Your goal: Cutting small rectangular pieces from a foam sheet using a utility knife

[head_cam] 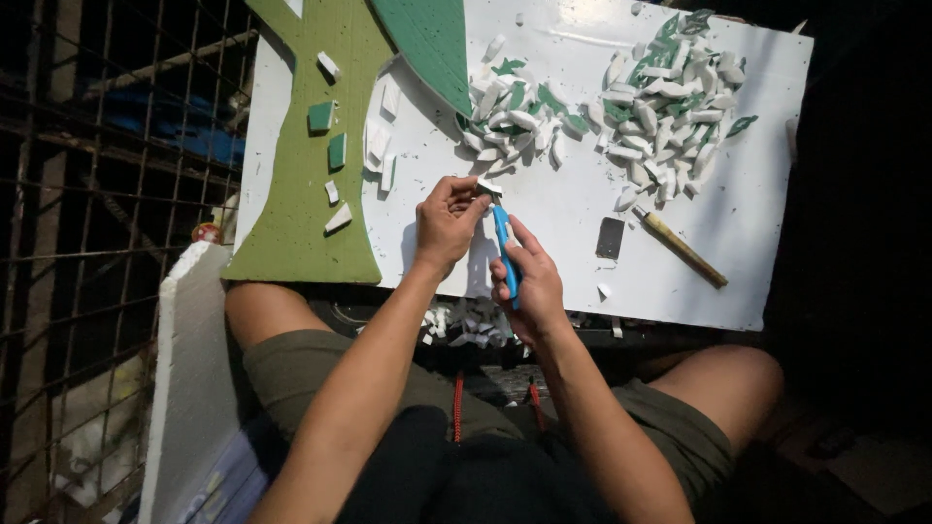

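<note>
The left hand (449, 218) pinches a small foam piece (482, 200); the right hand (529, 281) clenches a blue knife (506, 254). Two piles of cut pieces (670, 92) already lie on the white board (544, 223).

Knife blade (495, 206) behind foam piece (482, 187)

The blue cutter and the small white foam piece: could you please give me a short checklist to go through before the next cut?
1. Left hand pinches the small white foam piece: ok.
2. Right hand grips the blue cutter: ok.
3. Blade tip clear of the left fingertips: cannot tell, the tip is too small to see.
4. White board lies flat across the lap: ok.
5. Board free of clutter near the hands: not ok, the dark flat piece and the wooden-handled tool lie close by.
6. Cut pieces gathered in piles: ok.
</note>
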